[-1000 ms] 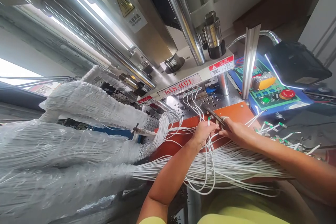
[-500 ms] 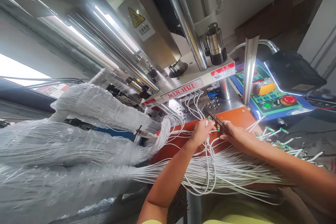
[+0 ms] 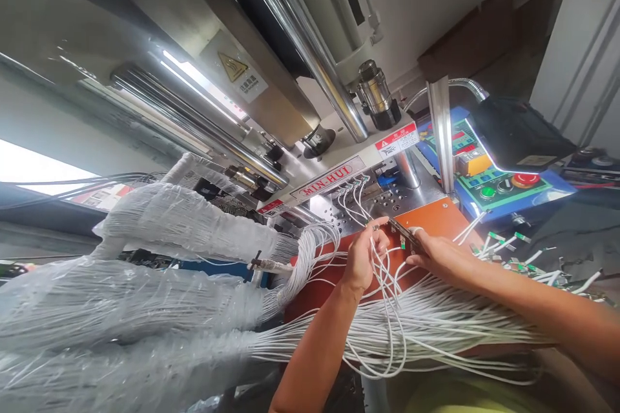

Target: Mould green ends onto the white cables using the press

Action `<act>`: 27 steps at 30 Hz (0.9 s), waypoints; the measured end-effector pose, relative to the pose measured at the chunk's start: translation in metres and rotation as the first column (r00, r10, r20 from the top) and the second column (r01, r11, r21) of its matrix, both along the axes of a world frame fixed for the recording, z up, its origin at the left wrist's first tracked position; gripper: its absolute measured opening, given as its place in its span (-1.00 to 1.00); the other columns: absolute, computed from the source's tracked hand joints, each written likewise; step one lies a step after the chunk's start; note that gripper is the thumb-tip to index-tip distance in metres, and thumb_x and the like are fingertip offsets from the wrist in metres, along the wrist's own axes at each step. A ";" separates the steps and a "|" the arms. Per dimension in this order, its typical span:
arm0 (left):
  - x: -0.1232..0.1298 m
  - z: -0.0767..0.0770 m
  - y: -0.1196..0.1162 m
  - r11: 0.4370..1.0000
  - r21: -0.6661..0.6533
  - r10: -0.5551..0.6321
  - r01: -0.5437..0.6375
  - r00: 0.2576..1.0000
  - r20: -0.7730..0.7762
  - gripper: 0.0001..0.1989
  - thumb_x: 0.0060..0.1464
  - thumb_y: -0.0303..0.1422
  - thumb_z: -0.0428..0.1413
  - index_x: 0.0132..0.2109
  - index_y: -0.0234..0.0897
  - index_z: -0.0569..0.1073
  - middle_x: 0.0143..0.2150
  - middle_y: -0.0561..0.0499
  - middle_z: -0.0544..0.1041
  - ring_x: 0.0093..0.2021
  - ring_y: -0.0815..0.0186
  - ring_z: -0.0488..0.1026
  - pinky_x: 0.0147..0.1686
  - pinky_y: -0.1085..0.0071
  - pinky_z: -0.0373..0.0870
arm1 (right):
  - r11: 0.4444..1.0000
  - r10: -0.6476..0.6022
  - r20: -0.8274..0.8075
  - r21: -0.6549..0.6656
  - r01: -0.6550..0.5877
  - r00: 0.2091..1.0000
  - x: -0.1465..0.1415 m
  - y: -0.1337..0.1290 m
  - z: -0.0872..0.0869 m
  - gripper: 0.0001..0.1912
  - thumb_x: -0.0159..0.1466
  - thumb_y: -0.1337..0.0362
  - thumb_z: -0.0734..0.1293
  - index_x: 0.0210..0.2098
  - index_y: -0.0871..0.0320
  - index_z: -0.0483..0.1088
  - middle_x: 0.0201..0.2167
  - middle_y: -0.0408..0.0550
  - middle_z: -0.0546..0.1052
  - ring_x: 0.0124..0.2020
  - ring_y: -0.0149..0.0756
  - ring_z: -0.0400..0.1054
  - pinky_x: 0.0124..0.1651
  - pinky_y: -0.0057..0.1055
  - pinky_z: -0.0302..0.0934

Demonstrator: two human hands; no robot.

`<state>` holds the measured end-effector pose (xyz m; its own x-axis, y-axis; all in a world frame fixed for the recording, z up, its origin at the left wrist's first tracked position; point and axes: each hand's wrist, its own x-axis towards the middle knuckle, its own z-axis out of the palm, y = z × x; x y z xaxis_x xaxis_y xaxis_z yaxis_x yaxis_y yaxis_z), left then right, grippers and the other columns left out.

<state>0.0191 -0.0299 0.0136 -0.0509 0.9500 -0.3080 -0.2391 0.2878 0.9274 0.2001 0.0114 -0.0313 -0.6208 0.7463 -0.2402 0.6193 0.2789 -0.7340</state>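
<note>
Bare-handed work at a flat orange counter [image 3: 429, 211], beyond which stands a silvery metal press [image 3: 349, 175] lettered MIN-HUI. The left hand [image 3: 361, 258], above the middle of the counter, extends its index finger and curls the others; its grip is closed about several thin, round white cables [image 3: 378, 272], which hang in loops past the near edge of the counter. The right hand [image 3: 436, 257], above the right part of the counter, grasps a dark, narrow metal bar [image 3: 404, 232]. The bar slants over the counter, its far end directed toward the press. A small rectangular green-and-metal connector [image 3: 402, 243] shows just beside the bar, above the counter; whether it is joined to the bar cannot be told. At the far side of the counter, a row of white leads [image 3: 357, 188] enters the press. Along the near side of the counter lies a broad sheaf of white wires [image 3: 421, 317]; to the right of the counter, green-tipped wire ends [image 3: 520, 237] fan out. Left of the counter lie thick wire bundles wrapped in clear plastic film [image 3: 194, 219]. Beyond the counter's right edge sits a blue-framed control panel [image 3: 547, 192] with a round green button [image 3: 487, 192] and a round red button [image 3: 527, 179].
</note>
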 end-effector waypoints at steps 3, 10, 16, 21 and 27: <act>0.001 0.002 -0.001 1.000 0.012 0.023 -0.022 0.999 -0.039 -0.52 0.11 -0.10 0.06 0.08 -0.29 0.46 -0.51 0.12 0.22 -0.57 0.50 0.03 -0.57 0.52 0.03 | 1.000 -0.014 -0.010 -0.005 0.014 1.000 0.000 0.000 -0.002 -0.60 0.26 0.15 0.26 0.04 0.09 0.15 -0.27 0.01 0.53 -0.24 -0.11 0.43 -0.30 -0.36 0.12; -0.006 -0.009 -0.003 1.000 0.006 0.025 -0.025 0.970 -0.242 -0.57 0.12 -0.13 0.11 0.02 -0.33 0.41 -0.39 0.00 0.52 -0.56 0.52 0.08 -0.54 0.54 0.01 | 0.999 -0.031 -0.064 -0.032 0.029 0.997 0.001 0.001 -0.002 -0.57 0.25 0.16 0.29 0.07 0.07 0.16 -0.23 0.04 0.55 -0.19 -0.09 0.45 -0.27 -0.36 0.15; -0.009 -0.012 -0.005 0.996 0.011 0.087 -0.088 0.951 -0.296 -0.67 0.12 -0.09 0.12 -0.29 -0.30 0.32 -0.45 0.00 0.53 -0.57 0.53 0.15 -0.54 0.56 0.05 | 0.998 -0.029 -0.040 -0.048 0.027 0.999 0.003 0.001 0.008 -0.58 0.25 0.18 0.29 0.06 0.10 0.16 -0.25 0.05 0.54 -0.20 -0.10 0.44 -0.27 -0.36 0.15; -0.012 -0.016 -0.003 0.996 -0.060 0.049 -0.066 0.965 -0.259 -0.70 -0.02 -0.17 0.25 -0.30 -0.34 0.45 -0.47 0.02 0.52 -0.57 0.53 0.21 -0.55 0.57 0.07 | 0.997 0.007 -0.025 -0.074 -0.009 1.000 0.004 0.002 0.015 -0.58 0.28 0.19 0.26 0.07 0.16 0.13 -0.26 0.08 0.53 -0.24 -0.09 0.42 -0.26 -0.32 0.16; -0.014 -0.023 -0.002 0.997 -0.004 0.071 -0.078 0.929 -0.364 -0.72 -0.05 -0.18 0.27 -0.31 -0.34 0.56 -0.58 0.08 0.45 -0.51 0.45 0.33 -0.39 0.50 0.25 | 0.998 -0.001 -0.027 -0.070 -0.001 1.000 0.004 0.002 0.011 -0.59 0.26 0.18 0.27 0.06 0.11 0.14 -0.28 0.03 0.53 -0.24 -0.12 0.42 -0.27 -0.34 0.16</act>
<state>0.0050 -0.0316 -0.0093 -0.2329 0.9336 -0.2723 0.0916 0.2998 0.9496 0.2042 0.0138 -0.0199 -0.6278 0.7282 -0.2751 0.5989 0.2262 -0.7682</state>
